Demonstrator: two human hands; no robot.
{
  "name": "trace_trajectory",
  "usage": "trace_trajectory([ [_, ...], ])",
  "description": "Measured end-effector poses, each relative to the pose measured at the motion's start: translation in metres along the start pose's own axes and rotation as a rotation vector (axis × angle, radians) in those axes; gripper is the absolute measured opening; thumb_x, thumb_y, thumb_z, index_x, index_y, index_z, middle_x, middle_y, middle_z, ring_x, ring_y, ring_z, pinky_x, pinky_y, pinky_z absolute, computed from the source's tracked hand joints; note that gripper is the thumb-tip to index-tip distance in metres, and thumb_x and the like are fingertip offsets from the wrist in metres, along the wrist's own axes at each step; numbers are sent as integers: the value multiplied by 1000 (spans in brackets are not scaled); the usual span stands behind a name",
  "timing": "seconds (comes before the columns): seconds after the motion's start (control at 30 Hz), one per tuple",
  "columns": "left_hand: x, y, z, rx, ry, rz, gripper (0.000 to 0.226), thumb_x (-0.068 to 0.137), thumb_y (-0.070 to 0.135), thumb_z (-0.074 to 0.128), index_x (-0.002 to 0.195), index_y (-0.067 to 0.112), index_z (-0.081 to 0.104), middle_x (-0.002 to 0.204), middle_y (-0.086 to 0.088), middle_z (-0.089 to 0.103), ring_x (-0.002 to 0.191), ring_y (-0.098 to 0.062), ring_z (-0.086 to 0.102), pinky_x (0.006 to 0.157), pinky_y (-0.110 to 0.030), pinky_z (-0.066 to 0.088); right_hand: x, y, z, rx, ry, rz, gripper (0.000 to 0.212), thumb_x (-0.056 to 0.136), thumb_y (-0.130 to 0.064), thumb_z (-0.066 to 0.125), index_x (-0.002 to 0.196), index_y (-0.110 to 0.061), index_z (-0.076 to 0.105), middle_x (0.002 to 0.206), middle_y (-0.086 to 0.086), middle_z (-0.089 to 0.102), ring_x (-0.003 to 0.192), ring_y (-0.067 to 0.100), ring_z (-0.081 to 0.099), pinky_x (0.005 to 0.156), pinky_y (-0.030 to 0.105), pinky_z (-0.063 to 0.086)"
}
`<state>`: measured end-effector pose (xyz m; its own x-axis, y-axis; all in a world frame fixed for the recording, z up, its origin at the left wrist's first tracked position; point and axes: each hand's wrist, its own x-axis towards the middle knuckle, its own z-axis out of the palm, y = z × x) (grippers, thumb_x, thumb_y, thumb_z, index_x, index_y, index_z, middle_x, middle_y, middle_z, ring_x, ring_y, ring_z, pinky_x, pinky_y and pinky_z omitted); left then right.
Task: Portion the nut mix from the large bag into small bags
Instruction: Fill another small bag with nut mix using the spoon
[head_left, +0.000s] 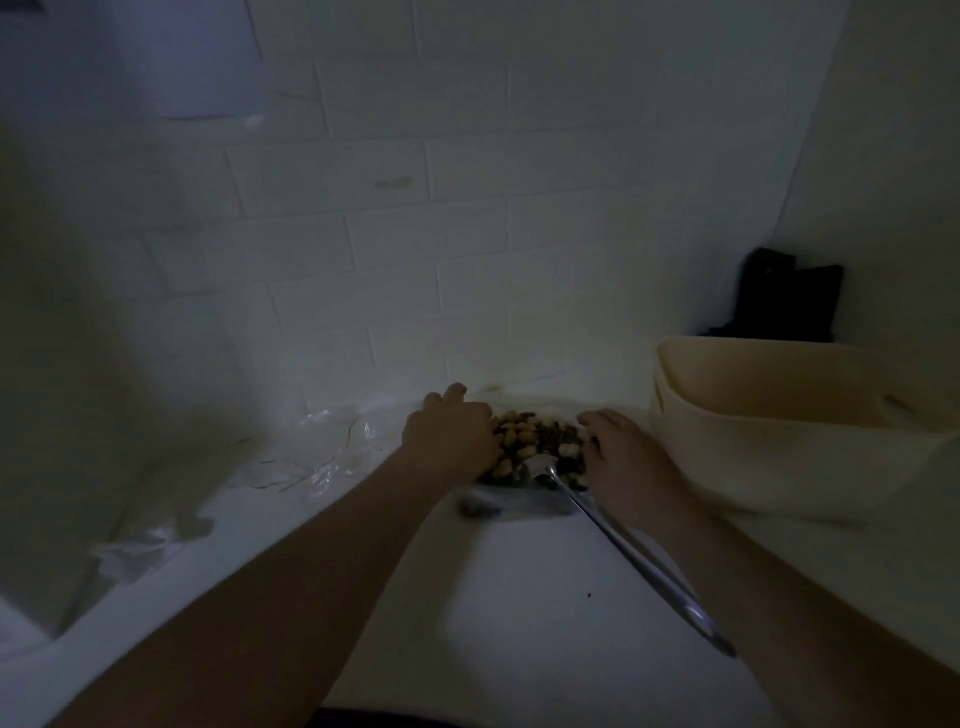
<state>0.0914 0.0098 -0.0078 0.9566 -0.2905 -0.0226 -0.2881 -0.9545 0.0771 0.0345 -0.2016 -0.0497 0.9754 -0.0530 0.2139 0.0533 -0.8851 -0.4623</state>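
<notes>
Left of centre, crumpled clear small bags (317, 457) lie on the white surface (519, 597); your left hand (449, 436) and right hand (621, 457) grip the large bag (537, 447) of nut mix at centre frame; a spoon (623, 545) leans into it; a beige basket (779, 415) stands right.
</notes>
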Motion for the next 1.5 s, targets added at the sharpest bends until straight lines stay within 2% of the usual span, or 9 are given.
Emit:
trace_trajectory([
  [0.23,12,-3,5,-94,19,45,72,94,9,59,161,18,32,144,-12,57,129,-33,56,103,-43,51,3,-7,-18,-53,-132,20,68,91,-4,53,156,-21,41,150,9,52,131,27,54,103,35,49],
  [0.43,-2,6,-19,-128,328,140,92,86,0,59,166,21,18,158,-7,44,131,-34,50,99,-48,52,7,-15,-17,-203,-81,-22,87,91,-5,58,163,-27,15,173,-5,-5,145,33,36,111,50,43],
  [0.5,-7,8,-18,-92,386,128,99,85,2,64,167,20,11,163,-10,32,129,-36,47,95,-47,52,6,-14,-13,-216,1,-75,84,90,-7,61,162,-26,22,173,-1,-2,152,31,25,118,51,34],
  [0.63,-11,-1,-8,39,446,113,81,77,16,72,154,27,46,168,-15,20,142,-44,32,109,-53,39,5,-14,-10,-32,135,-235,33,99,-13,58,131,-12,62,140,8,55,126,32,55,102,46,48],
  [0.77,-12,-7,9,95,636,442,43,84,36,64,123,21,74,146,-14,56,128,-43,51,99,-52,44,0,-12,-12,-54,-1,-158,35,109,-30,45,140,-16,52,140,6,52,117,29,57,96,46,50],
  [0.97,-21,-16,22,-6,-123,224,107,78,87,59,162,40,13,167,-3,22,149,-36,29,117,-55,37,-7,-10,-24,-179,-117,-77,34,106,-26,44,138,-18,52,134,9,62,117,31,60,95,45,52],
  [1.17,-14,-24,27,-103,-131,254,130,57,101,50,163,32,19,158,5,37,143,-30,39,113,-51,43,-7,-17,-29,-149,-61,-142,21,103,-28,49,96,-19,66,91,-2,68,81,19,61,69,33,48],
  [1.33,-24,-32,22,-152,243,223,77,87,80,37,145,34,57,142,3,62,125,-28,53,106,-43,44,-6,-14,-16,-176,165,-323,20,97,-21,55,83,-16,68,80,-3,64,78,21,57,70,29,39],
  [1.5,-33,-72,14,-169,450,25,38,92,17,52,121,29,74,125,-4,70,113,-33,55,95,-44,48,-1,-18,8,-32,114,-412,26,100,-34,51,105,-21,73,95,-11,68,92,18,60,91,37,50],
])
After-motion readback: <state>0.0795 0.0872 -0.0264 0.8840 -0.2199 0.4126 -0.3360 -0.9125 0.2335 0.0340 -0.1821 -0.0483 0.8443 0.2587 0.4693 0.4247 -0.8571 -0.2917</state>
